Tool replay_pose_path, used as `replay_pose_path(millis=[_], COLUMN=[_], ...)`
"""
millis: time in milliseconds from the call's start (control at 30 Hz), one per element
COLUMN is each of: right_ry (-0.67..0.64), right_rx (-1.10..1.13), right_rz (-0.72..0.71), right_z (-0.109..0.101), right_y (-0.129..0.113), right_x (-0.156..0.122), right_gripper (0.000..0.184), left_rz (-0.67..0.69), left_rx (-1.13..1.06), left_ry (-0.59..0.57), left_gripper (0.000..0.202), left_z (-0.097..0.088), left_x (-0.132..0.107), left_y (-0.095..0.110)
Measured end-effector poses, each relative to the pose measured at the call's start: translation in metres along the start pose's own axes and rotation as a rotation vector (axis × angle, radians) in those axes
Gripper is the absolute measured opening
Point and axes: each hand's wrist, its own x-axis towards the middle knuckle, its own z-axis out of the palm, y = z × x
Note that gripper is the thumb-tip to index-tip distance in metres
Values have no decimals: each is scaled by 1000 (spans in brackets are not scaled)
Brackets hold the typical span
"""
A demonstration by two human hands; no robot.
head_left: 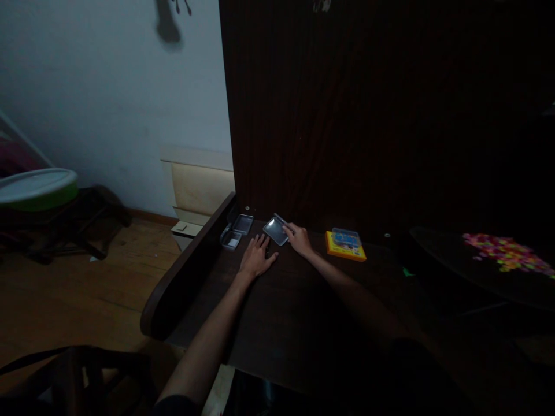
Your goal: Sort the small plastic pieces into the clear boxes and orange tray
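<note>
Your right hand [299, 240] has its fingers closed on the right side of a clear case [276, 231] near the back edge of the table [277, 312] — your left hand [254, 260] lies palm-down just in front, fingers spread. Toward the back left corner clear containers [243, 225] lie open, contents too dim to tell; farther right along the back edge, a clear box with blue contents [346, 237] rests on a yellow box [333, 248].

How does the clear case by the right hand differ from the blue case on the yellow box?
The clear case looks colorless and grey; the blue case shows plenty of blue.
The clear case is in the right hand; no hand touches the blue case.
The blue case lies on the yellow box; the clear case does not.
Both look flat and roughly rectangular.
</note>
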Motion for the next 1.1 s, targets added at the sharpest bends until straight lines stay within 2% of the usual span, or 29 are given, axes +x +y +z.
replay_pose_path(millis=[167, 367, 500, 700, 933, 1100], right_ry=[-87, -161, -176, -66, 129, 174], right_rx=[-50, -82, -81, -40, 22, 26], right_rz=[-26, -48, -29, 72, 255, 319], right_z=[5, 12, 19, 39, 58, 58], right_y=[0, -1, 2, 8, 18, 19], right_x=[23, 47, 57, 57, 45, 41], right_gripper=[29, 27, 23, 10, 17, 18], left_rz=[-3, -24, -23, -20, -8, -8], left_rx=[0, -2, -1, 45, 52, 29], left_ry=[20, 96, 123, 111, 122, 108], left_gripper=[68, 45, 39, 38, 37, 39], left_z=[-1, 0, 2, 3, 7, 7], left_x=[3, 11, 12, 12, 13, 13], left_y=[3, 4, 3, 1, -3, -2])
